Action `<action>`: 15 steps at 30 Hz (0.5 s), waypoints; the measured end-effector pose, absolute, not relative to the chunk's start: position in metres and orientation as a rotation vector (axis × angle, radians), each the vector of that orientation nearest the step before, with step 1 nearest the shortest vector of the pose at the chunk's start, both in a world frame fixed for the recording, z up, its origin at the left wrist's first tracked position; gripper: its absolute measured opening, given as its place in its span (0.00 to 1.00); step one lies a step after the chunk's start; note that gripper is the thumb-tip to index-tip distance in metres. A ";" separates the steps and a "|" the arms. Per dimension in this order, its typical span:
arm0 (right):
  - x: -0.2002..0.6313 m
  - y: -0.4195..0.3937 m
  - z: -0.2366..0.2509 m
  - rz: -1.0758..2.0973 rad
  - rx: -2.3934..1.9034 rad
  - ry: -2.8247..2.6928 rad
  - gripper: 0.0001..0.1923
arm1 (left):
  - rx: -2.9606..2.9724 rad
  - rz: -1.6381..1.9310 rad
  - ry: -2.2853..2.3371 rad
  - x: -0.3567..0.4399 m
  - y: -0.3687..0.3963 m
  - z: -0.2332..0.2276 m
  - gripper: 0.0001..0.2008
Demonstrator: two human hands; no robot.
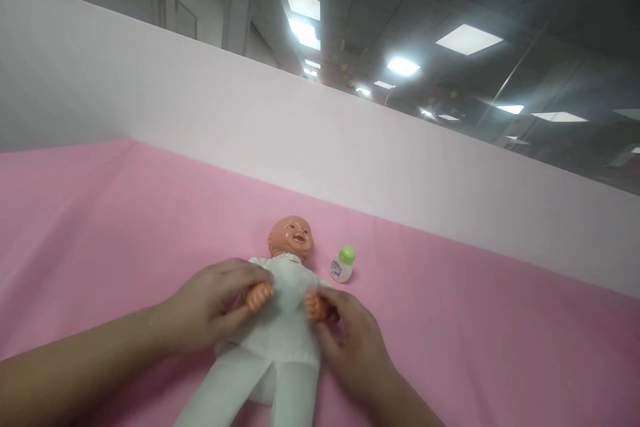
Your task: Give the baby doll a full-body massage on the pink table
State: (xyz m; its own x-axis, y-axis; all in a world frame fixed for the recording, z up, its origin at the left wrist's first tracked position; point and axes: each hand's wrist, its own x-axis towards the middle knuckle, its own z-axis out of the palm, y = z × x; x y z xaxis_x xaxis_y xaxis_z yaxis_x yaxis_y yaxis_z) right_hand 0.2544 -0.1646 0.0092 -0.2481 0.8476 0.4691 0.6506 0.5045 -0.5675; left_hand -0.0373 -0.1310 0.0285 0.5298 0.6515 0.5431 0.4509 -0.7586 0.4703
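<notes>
as the doll (287, 340) lies on its back before me, its bald plastic head (287, 235) shines and turns to the right, mouth open in a smile. the body is soft white cloth, a plain top over two legs that spread apart and run out of view below. my left hand (207, 300) grasps one small orange plastic hand (260, 296) between thumb and fingers, and my right hand (357, 337) grips the other plastic hand (315, 306), both near the doll's chest. just beside its shoulder, on the right, a small bottle (342, 271) with a green cap sits on the pink cloth (450, 320). beyond rises a white panel (350, 127), with bright ceiling lights (469, 39) above.
</notes>
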 end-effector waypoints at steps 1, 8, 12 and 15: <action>0.259 -0.161 0.009 0.380 -1.287 -1.867 0.25 | 2.388 1.113 1.026 -0.041 -0.128 0.029 0.15; 0.307 -0.121 0.001 0.693 -1.385 -1.203 0.40 | 1.842 1.384 1.619 -0.077 -0.089 0.017 0.25; 0.332 -0.104 -0.007 0.729 -1.603 -1.088 0.42 | 1.962 1.036 1.772 -0.092 -0.070 0.009 0.18; 0.340 -0.102 -0.008 0.669 -1.742 -1.188 0.41 | 2.005 0.843 1.802 -0.099 -0.063 0.006 0.18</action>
State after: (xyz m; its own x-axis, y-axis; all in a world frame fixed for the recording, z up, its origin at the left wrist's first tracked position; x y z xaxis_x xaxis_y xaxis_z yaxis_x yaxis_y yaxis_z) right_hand 0.3398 -0.1023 -0.0077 0.3930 0.9182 0.0499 0.4339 -0.1374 -0.8904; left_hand -0.0987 -0.0629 0.0061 0.0327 0.9763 0.2141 0.7902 -0.1564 0.5926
